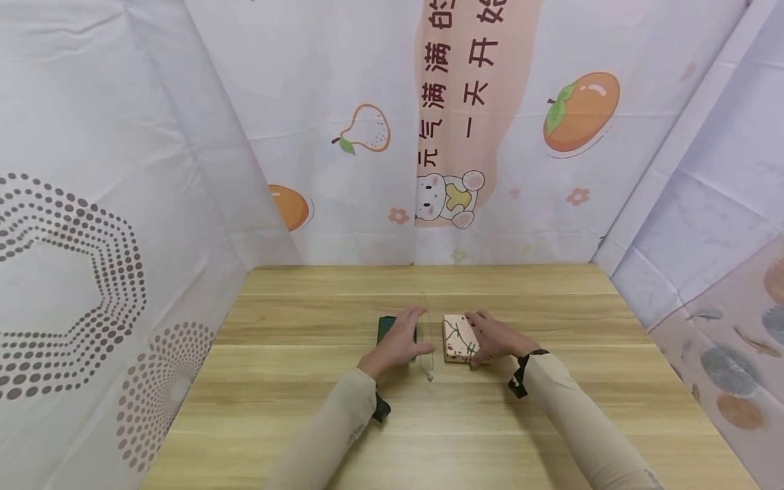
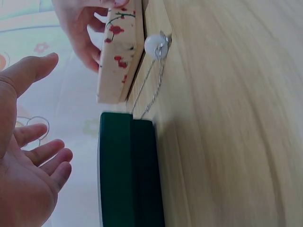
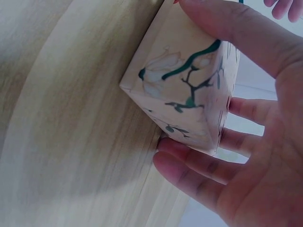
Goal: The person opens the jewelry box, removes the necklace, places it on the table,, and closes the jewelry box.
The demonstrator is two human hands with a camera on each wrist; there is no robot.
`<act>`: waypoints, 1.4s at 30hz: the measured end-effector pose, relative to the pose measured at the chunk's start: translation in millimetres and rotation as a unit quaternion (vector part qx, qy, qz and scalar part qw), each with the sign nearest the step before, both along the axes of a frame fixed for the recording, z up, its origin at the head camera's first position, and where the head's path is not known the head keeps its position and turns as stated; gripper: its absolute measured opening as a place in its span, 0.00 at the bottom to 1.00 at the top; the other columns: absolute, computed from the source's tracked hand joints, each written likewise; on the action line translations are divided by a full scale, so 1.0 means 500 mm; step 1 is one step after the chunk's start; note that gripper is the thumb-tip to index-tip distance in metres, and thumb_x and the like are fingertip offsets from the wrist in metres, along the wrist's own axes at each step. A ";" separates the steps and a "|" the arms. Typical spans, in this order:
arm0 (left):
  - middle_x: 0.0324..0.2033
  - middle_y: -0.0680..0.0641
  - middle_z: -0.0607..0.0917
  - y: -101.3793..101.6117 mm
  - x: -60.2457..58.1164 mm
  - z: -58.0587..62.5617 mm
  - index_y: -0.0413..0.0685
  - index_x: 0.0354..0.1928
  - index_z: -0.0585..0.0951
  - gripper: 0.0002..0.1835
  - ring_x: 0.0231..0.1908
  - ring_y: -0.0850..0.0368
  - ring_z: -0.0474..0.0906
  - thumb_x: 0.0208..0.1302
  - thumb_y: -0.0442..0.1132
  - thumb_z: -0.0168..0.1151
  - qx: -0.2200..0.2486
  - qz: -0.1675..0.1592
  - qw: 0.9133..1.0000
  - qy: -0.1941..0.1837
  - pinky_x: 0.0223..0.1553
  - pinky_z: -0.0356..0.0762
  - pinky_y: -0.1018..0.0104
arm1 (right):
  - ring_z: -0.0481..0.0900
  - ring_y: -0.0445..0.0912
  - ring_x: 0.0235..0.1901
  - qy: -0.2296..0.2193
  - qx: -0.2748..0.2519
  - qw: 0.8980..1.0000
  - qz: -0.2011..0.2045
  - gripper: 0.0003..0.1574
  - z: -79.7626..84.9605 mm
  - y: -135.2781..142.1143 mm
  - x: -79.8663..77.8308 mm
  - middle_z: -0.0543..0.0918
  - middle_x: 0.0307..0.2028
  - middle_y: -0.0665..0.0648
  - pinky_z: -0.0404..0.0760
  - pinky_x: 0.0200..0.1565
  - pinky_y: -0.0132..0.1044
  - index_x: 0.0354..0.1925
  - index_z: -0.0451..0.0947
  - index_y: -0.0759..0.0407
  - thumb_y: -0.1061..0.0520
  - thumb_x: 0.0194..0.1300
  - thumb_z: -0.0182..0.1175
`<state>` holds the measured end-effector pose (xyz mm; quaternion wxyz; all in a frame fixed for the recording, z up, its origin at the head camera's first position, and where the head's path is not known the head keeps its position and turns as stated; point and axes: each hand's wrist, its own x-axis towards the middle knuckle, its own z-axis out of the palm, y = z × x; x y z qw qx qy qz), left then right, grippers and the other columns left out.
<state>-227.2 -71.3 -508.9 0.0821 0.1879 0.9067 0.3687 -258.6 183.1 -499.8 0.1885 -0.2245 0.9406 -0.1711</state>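
A small cream box with a flower-and-branch print [image 1: 458,338] rests on the wooden table. My right hand [image 1: 495,337] grips it from the right, thumb along the near side and fingers round the far side. To its left lies a thin silver necklace [image 1: 430,376], stretched away from me, with a round white pendant [image 2: 155,46] at the near end. A dark green box [image 2: 116,165] sits left of the necklace, partly covered by my left hand [image 1: 401,341] in the head view. That hand hovers over the green box, fingers spread and holding nothing.
The light wooden table [image 1: 294,381] reaches a printed white curtain [image 1: 294,82] at the back. More white cloth [image 1: 184,204] hangs along the left side, and a patterned sheet [image 1: 692,224] borders the right.
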 end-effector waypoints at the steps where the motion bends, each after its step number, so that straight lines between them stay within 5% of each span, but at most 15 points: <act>1: 0.74 0.41 0.57 0.005 0.000 -0.001 0.47 0.74 0.56 0.46 0.74 0.43 0.52 0.60 0.49 0.69 -0.002 0.000 1.000 -0.002 0.68 0.61 0.44 | 0.75 0.57 0.54 -0.002 -0.001 1.000 -0.002 0.70 0.000 0.000 0.000 0.61 0.66 0.69 0.77 0.50 0.52 0.73 0.51 0.65 0.48 0.42 0.80; 21: 0.73 0.44 0.62 0.083 -0.007 -0.018 0.47 0.75 0.55 0.51 0.73 0.45 0.56 0.57 0.57 0.69 -0.095 -0.017 0.995 -0.022 0.72 0.52 0.46 | 0.74 0.57 0.55 0.006 -0.002 1.000 -0.007 0.72 0.003 0.004 0.004 0.63 0.66 0.69 0.76 0.54 0.54 0.73 0.52 0.66 0.48 0.39 0.82; 30: 0.72 0.42 0.63 0.112 -0.011 -0.028 0.43 0.77 0.49 0.59 0.71 0.43 0.59 0.53 0.62 0.71 -0.171 -0.028 0.985 -0.020 0.68 0.57 0.48 | 0.74 0.57 0.56 0.001 -0.028 1.000 -0.001 0.71 -0.007 0.010 -0.003 0.63 0.66 0.67 0.77 0.53 0.53 0.73 0.53 0.65 0.49 0.40 0.81; 42: 0.71 0.37 0.64 0.134 -0.010 -0.035 0.40 0.76 0.46 0.60 0.71 0.43 0.59 0.53 0.59 0.72 -0.162 -0.002 0.986 -0.031 0.72 0.55 0.49 | 0.74 0.55 0.53 0.010 -0.052 0.998 0.014 0.69 -0.009 0.014 -0.005 0.68 0.61 0.67 0.76 0.53 0.53 0.71 0.56 0.67 0.51 0.37 0.82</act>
